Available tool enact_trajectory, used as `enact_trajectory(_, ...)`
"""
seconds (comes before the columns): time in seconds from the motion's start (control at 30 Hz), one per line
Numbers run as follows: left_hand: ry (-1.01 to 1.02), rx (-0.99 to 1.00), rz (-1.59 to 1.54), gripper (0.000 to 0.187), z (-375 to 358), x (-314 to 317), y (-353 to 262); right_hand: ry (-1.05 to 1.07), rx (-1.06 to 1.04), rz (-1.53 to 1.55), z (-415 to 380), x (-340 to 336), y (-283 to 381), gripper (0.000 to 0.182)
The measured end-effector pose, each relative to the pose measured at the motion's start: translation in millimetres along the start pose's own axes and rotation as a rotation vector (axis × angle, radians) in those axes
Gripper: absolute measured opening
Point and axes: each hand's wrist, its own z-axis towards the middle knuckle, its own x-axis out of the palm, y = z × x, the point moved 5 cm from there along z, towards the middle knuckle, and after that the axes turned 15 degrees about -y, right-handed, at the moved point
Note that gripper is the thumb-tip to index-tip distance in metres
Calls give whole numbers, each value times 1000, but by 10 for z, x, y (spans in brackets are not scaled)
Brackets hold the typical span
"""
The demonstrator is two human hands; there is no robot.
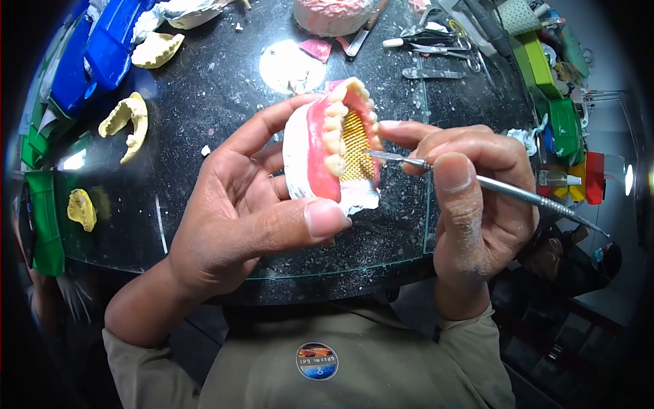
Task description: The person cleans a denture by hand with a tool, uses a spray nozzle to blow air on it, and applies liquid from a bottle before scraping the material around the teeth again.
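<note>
My left hand (242,198) holds a denture model (319,146) up over the dark table, thumb at its lower edge and fingers behind it. The model has a white base, pink gum material, a row of cream teeth and a gold mesh (355,146) on its inner face. In my right hand (477,198) is a thin metal carving tool (524,194), pinched between thumb and fingers. Its flat tip lies at the mesh, just inside the teeth; whether it touches cannot be made out. My right index fingertip is close to the model's right side.
Yellowish casts (129,126) lie on the table (225,88) at left, near blue trays (112,41). A pink-topped model (334,15), a knife (366,31) and scissors (443,49) are at the back. Green boxes (564,129) stand at right.
</note>
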Motion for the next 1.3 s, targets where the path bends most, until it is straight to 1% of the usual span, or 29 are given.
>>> enact_trajectory(0.33, -3, 20, -1, 95, 17, -2, 22, 0, 14, -8, -27, 0, -17, 14)
enact_trajectory(0.7, -12, -15, 1, 96, 10, -5, 14, 1, 10, -25, -27, 1, -15, 14)
enact_trajectory(1.3, -30, 24, 24, 95, 18, -3, 11, 30, 16, -54, -34, 5, -28, 16)
